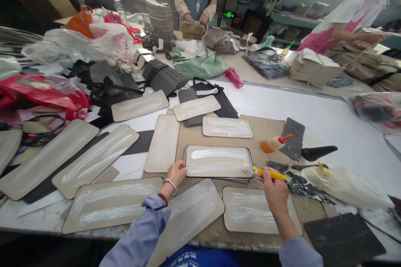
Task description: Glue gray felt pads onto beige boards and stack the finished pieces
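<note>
- Left hand (176,172): grip pinching the board (216,163) by its edge; best kept steady.
- Right hand (276,194): grip closed around the brush (260,171); long, even strokes should suit.

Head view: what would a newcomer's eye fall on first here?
Probably the yellow-handled brush in the right hand, its tip over the right end of the central panel stack, with the left hand at the opposite edge. Next, perhaps, the white-streaked loose panels spread around that stack. Farther back, the bright pink container stands out, right of the green cloth-like bundle.
</note>
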A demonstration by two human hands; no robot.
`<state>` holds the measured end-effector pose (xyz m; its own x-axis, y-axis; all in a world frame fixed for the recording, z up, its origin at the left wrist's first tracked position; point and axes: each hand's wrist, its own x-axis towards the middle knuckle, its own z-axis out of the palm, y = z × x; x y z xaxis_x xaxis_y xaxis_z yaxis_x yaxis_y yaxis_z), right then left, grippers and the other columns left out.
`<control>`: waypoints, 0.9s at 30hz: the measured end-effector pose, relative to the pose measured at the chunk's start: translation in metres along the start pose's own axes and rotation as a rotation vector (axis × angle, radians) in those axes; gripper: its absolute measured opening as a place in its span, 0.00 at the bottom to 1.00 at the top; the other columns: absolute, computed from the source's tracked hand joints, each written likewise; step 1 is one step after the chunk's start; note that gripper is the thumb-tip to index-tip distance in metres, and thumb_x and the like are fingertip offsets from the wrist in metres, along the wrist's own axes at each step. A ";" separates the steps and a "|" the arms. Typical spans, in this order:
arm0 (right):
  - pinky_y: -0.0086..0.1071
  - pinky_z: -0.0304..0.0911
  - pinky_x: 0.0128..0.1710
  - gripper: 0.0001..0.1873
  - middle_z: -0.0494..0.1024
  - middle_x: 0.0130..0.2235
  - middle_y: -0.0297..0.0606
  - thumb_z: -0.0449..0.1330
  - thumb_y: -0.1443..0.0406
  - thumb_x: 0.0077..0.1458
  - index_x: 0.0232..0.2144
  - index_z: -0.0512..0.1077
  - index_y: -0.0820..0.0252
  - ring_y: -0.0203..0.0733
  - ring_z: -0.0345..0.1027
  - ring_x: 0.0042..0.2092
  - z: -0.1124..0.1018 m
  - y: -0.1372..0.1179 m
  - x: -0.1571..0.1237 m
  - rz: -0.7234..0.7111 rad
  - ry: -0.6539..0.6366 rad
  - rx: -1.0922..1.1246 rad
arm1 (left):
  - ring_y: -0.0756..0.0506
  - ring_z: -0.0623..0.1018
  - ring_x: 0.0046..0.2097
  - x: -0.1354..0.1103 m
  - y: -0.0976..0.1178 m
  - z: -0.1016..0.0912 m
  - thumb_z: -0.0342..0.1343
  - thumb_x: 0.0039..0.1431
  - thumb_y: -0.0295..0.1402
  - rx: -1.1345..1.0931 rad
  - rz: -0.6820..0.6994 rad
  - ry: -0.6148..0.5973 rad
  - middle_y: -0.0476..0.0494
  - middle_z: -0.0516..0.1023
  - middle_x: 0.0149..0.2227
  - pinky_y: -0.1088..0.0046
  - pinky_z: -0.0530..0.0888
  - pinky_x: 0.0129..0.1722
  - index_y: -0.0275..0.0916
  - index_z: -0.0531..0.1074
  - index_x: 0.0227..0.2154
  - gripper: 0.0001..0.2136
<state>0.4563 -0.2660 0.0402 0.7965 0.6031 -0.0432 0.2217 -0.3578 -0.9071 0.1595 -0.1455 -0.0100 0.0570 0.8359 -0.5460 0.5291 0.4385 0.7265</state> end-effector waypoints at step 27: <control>0.38 0.66 0.35 0.26 0.77 0.24 0.42 0.52 0.46 0.45 0.33 0.70 0.62 0.47 0.73 0.30 0.011 0.011 0.059 -0.012 -0.145 -0.054 | 0.54 0.67 0.18 -0.006 0.014 0.018 0.50 0.46 0.20 0.179 -0.106 0.221 0.57 0.62 0.14 0.81 0.61 0.20 0.38 0.62 0.19 0.07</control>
<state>0.5000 -0.2266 0.0234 0.7049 0.7028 -0.0956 0.2640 -0.3850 -0.8843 0.1817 -0.1509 -0.0041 -0.1814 0.8489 -0.4965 0.6640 0.4781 0.5749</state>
